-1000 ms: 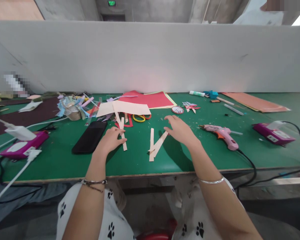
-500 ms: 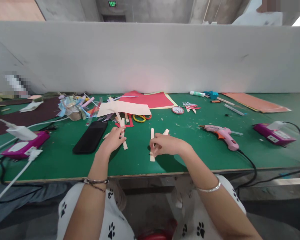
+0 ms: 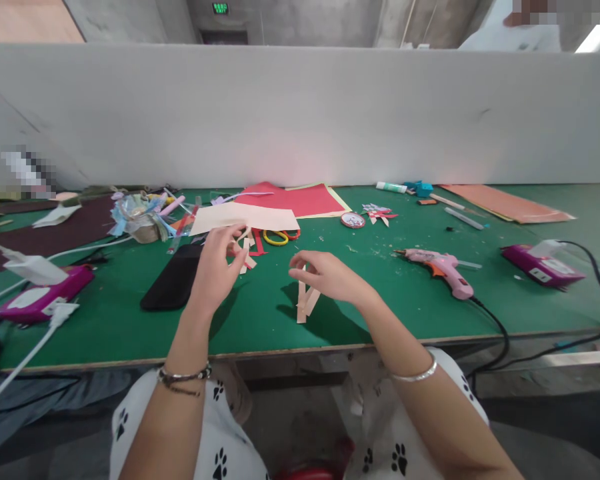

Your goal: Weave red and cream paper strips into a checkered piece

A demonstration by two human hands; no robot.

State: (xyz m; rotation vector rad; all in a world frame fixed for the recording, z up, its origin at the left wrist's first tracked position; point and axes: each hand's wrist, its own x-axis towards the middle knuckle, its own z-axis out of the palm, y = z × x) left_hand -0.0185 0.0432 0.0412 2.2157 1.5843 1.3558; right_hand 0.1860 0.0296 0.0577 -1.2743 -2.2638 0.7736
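My left hand is raised over the table beside a black phone. Between its thumb and fingers is a curled cream paper strip. More short cream strips and red paper pieces lie just past its fingertips. My right hand hovers with bent fingers, thumb and fingertips apart, and I see nothing held in it. Below it, two cream paper strips lie on the green tabletop in a narrow V; their upper ends are partly hidden by the hand.
A cream sheet, red paper and yellow-handled scissors lie behind. To the right are a pink glue gun and a purple power block; another power block with cables is at left. A partition stands behind.
My left hand has risen and turned, and the strip in it now curls. My right hand has lifted off the strips, its fingers loosening. The view has shifted slightly.
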